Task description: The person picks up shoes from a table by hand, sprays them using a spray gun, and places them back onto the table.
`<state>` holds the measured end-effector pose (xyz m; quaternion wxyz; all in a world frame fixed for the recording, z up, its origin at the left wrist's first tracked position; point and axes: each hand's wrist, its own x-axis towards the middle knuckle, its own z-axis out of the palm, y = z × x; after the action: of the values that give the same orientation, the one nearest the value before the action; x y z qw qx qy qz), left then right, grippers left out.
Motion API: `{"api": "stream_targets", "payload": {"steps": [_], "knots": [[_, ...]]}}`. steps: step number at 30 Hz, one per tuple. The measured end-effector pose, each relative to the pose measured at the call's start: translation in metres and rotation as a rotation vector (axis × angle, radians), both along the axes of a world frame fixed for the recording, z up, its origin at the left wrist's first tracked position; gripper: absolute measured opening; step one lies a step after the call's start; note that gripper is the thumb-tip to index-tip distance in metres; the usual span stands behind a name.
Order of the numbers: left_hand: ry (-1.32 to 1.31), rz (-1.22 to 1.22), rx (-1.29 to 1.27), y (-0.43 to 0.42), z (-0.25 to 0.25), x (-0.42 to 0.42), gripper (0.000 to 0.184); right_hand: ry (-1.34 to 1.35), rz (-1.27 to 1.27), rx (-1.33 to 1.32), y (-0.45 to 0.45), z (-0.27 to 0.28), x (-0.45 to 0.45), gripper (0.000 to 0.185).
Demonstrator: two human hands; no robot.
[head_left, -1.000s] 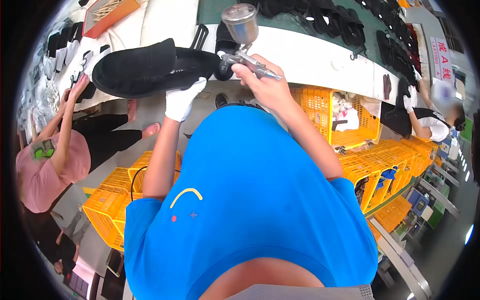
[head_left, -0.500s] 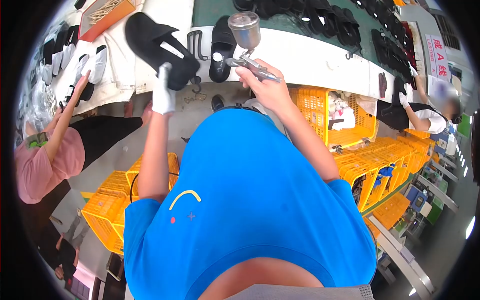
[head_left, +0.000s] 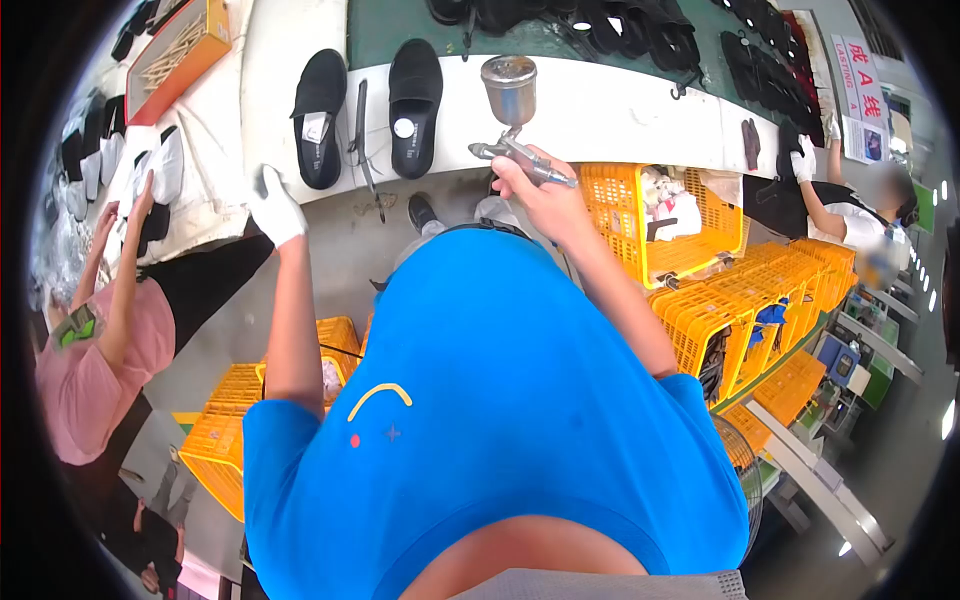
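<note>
White worktop (head_left: 620, 110) in the head view, carrying two black shoes (head_left: 413, 100) side by side near its edge; metal spray gun (head_left: 512, 95) clasped in the bare right hand (head_left: 545, 192); white-gloved left hand (head_left: 277, 210) loosely spread, near the leftmost shoe (head_left: 319, 100).

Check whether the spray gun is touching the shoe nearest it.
Apart. The head view shows a strip of white tabletop between the spray gun, held in the right hand, and the edge of that shoe.
</note>
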<state>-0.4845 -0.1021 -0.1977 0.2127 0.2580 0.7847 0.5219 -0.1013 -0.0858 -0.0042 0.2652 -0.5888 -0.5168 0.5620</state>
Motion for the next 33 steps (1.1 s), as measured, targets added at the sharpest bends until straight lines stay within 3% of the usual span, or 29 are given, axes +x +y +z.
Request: {"api": "stream_targets", "payload": {"steps": [2, 3, 5, 6, 7, 10, 13, 17, 19, 23, 25, 26, 28, 29, 30, 32, 33], "knots": [[-0.383, -0.341, -0.174, -0.011, 0.033, 0.045, 0.048, 0.011, -0.010, -0.001, 0.002, -0.002, 0.003, 0.028], [-0.772, -0.384, -0.323, -0.013, 0.058, 0.077, 0.052, 0.027, -0.013, -0.004, 0.004, -0.003, 0.004, 0.028], [-1.183, -0.456, -0.566, -0.010, 0.095, 0.133, 0.072, 0.028, -0.011, -0.006, 0.010, -0.003, 0.008, 0.028], [-1.473, -0.489, -0.609, -0.007, 0.081, 0.146, 0.085, 0.021, -0.011, -0.011, 0.012, -0.002, 0.011, 0.028], [-1.451, -0.432, -0.602, -0.009, 0.074, 0.159, 0.085, 0.020, -0.012, -0.012, 0.012, 0.000, 0.011, 0.028], [-1.516, -0.065, -0.284, -0.010, 0.026, 0.184, 0.052, 0.057, -0.007, -0.003, 0.019, 0.006, 0.020, 0.029], [-1.651, 0.370, -0.031, 0.000, 0.014, 0.185, 0.052, 0.022, 0.033, -0.020, 0.027, 0.003, 0.035, 0.029], [-1.556, 0.410, -0.032, 0.017, 0.015, 0.189, 0.055, 0.012, 0.076, -0.038, 0.034, 0.003, 0.047, 0.029], [-1.535, 0.345, -0.126, 0.020, 0.006, 0.185, 0.066, 0.004, 0.102, -0.044, 0.038, 0.003, 0.054, 0.029], [-1.659, 0.538, -0.073, 0.022, 0.004, 0.179, 0.062, 0.015, 0.131, -0.048, 0.051, 0.001, 0.065, 0.029], [-1.739, 0.425, 0.024, 0.023, 0.027, 0.179, 0.070, 0.018, 0.128, -0.063, 0.053, 0.001, 0.069, 0.029], [-1.747, 0.503, -0.051, 0.032, 0.041, 0.181, 0.076, 0.014, 0.138, -0.056, 0.056, 0.002, 0.071, 0.029], [-1.726, 0.356, 0.080, 0.037, 0.030, 0.184, 0.078, 0.007, 0.150, -0.049, 0.058, 0.003, 0.074, 0.028], [-1.751, 0.290, 0.249, 0.039, 0.017, 0.184, 0.070, 0.014, 0.146, -0.051, 0.059, 0.003, 0.076, 0.028], [-1.755, 0.290, 0.253, 0.040, 0.005, 0.179, 0.070, 0.020, 0.140, -0.053, 0.060, 0.003, 0.077, 0.028], [-2.164, 0.064, 0.311, 0.041, -0.010, 0.169, 0.060, 0.002, 0.148, -0.044, 0.061, 0.008, 0.077, 0.028], [-2.057, 0.076, 0.242, 0.048, 0.000, 0.174, 0.056, -0.012, 0.153, -0.039, 0.060, 0.009, 0.078, 0.029]]}}
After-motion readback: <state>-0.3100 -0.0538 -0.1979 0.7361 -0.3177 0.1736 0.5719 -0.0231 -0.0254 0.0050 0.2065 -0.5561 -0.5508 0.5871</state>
